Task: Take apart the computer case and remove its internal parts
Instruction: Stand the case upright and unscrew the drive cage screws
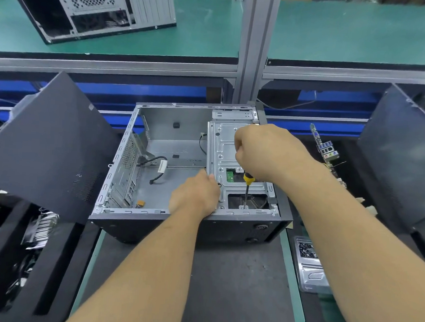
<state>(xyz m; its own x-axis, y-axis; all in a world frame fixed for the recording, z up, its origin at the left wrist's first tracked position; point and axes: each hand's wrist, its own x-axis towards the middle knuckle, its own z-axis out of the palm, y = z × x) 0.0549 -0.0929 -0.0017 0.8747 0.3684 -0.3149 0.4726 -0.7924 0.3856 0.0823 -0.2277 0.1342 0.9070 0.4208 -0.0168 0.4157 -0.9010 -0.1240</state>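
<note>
An open computer case (123, 156) lies on its side on the dark mat, its main bay bare except for a loose black cable (157, 164). A silver drive cage (219, 146) fills the case's right part. My right hand (266, 151) grips a yellow-and-black screwdriver (247, 185), held upright with its tip on a screw at the cage's near edge. My left hand (194, 197) grips the left near edge of the cage. A green circuit board shows through a cage opening.
A black side panel (50, 140) leans at the left over black bins of removed parts (30, 237). A motherboard (326, 149) stands at the right beside another black panel (398, 158). A screw tray (309, 262) lies at the near right. A second case (91, 9) sits on the far green bench.
</note>
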